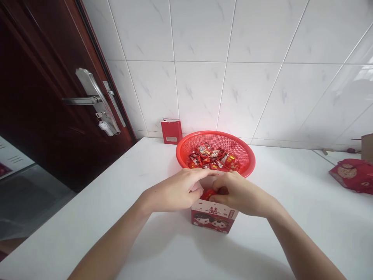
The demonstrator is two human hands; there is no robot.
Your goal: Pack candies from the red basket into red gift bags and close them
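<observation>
A small red and white paper gift box (214, 219) with cartoon faces on its front stands open on the white table. My left hand (180, 188) reaches over its left side, thumb and fingers closed about the rim, with the forefinger stretched along the back. My right hand (239, 192) comes in from the right, its curled fingers dipping into the opening. Those fingers touch a red wrapped candy (208, 194) inside the box. Most of the box's inside is hidden by my hands. Right behind them is a red plastic basket (247, 153) with several wrapped candies (214, 155).
A flat red gift box (171, 132) stands against the tiled wall (201, 93), behind the basket to the left. At the table's far right lie a red bag-like package (351, 175) and part of a cardboard box (367, 147). A dark wooden door (49, 77) is on the left.
</observation>
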